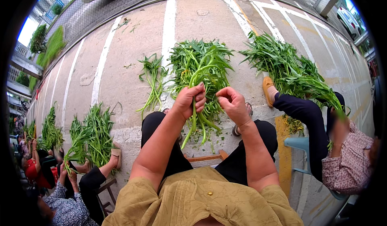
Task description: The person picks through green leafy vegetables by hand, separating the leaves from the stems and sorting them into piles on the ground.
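My left hand (191,101) is closed around a bunch of leafy green stems (200,74), probably water spinach, with the leaves pointing away from me and the cut ends hanging down. To its right, my right hand (231,103) is raised with thumb and forefinger bent close together; whether something thin lies between them is not clear. Beneath both hands a large heap of the same greens (181,55) rests on the concrete. A smaller loose bunch (152,80) lies left of the heap. Leaf scraps (211,138) are scattered between my feet.
At the right a person sits on a blue plastic stool (297,142) beside a long pile of greens (272,56). Several people sit at the left near more piles (98,135). A wooden stool's edge (203,158) shows beneath me. A wire mesh fence (75,23) runs beyond.
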Motion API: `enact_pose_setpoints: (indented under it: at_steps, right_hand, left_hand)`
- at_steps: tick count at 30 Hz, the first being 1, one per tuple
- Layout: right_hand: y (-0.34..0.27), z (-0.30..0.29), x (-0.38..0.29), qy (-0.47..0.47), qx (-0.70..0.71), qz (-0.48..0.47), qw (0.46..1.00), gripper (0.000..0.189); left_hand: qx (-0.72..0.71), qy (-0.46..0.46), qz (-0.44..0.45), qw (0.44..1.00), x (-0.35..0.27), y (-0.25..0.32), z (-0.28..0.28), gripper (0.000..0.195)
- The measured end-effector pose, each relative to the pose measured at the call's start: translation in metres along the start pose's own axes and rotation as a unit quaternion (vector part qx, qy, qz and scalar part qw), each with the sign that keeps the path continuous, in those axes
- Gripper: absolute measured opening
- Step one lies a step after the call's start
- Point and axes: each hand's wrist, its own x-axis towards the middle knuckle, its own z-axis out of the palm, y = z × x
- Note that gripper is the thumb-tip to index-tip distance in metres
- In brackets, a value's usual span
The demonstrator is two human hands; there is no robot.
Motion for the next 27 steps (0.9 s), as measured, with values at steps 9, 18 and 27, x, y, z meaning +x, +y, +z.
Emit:
enact_pose_setpoints:
  at_steps: [9,18,27]
  right_hand:
    - [0.000,-0.005,-0.005,0.044,-0.214,-0.066,0.974,0.009]
    - [-0.013,0.006,-0.006,0.042,-0.118,-0.126,0.984,0.013]
    - [-0.011,0.019,-0.011,-0.052,-0.174,-0.162,0.970,0.017]
  left_hand:
    - [-0.060,0.030,0.146,0.987,0.001,0.010,-0.006,0.022]
    - [-0.013,0.050,0.200,0.978,-0.003,0.011,-0.003,0.021]
    - [-0.014,0.054,0.194,0.979,-0.003,0.007,0.002,0.022]
